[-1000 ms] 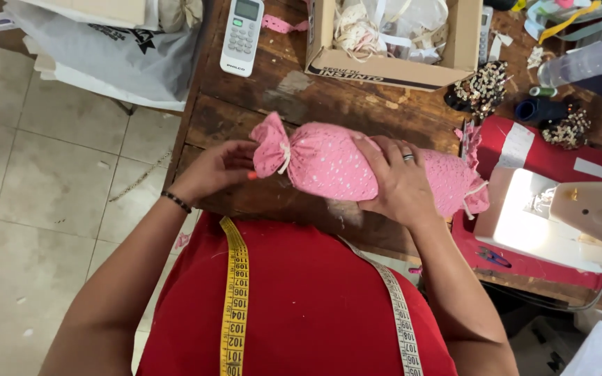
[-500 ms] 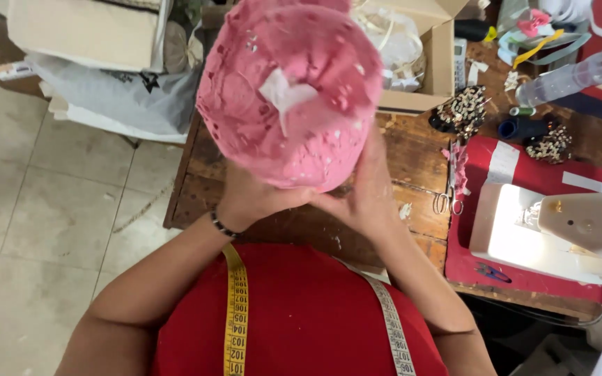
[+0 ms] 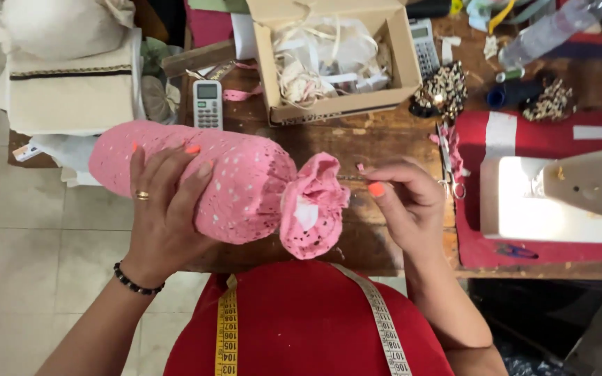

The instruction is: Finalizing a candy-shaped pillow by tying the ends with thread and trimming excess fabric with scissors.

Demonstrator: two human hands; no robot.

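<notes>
Pink bolster cushion [image 3: 224,184] gripped in left hand [image 3: 165,216], right hand [image 3: 405,205] beside gathered end

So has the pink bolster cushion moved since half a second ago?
Yes. The pink bolster cushion was held end-on in front of the cardboard box; now it lies sideways below it, in the left hand.

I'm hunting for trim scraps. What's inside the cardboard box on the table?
The box stands open and holds a loose tangle of white and cream ribbons, with some clear wrapping among them. Whatever lies beneath that pile, down to the bottom, is covered.
</notes>
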